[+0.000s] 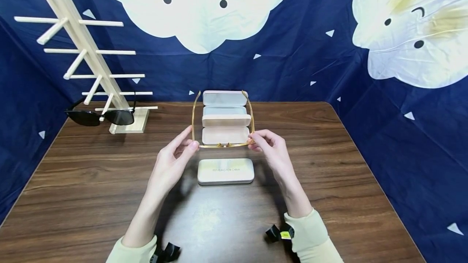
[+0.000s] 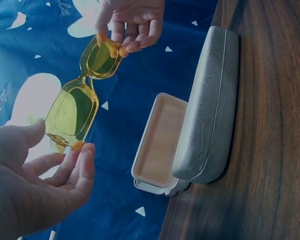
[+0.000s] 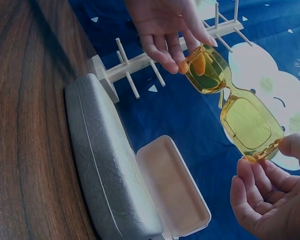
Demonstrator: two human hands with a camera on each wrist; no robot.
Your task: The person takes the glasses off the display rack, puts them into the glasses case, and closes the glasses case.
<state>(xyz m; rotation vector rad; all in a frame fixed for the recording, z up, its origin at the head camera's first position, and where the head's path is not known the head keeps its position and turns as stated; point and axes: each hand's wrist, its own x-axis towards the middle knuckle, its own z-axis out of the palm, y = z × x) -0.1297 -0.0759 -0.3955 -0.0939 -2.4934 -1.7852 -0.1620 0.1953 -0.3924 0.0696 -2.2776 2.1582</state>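
Observation:
Both hands hold a pair of yellow-tinted sunglasses (image 3: 252, 123) by the two ends of the frame, above the table. The temples are unfolded and point away from the person in the head view. My left hand (image 1: 172, 161) pinches the left hinge end between thumb and fingers. At the other end, my right hand (image 1: 272, 151) pinches the right corner. Below and nearer the person lies a closed pale glasses case (image 1: 225, 171) with lettering on its lid. Behind the sunglasses stand open glasses cases (image 1: 225, 135) with pale linings, partly overlapped by the frame.
A wooden display rack (image 1: 87, 48) with several pegs rises at the back left. Black sunglasses (image 1: 85, 117) hang on its low pegs. The brown wooden table (image 1: 91, 182) ends at a dark blue cloth backdrop (image 1: 292, 76) with white cloud faces.

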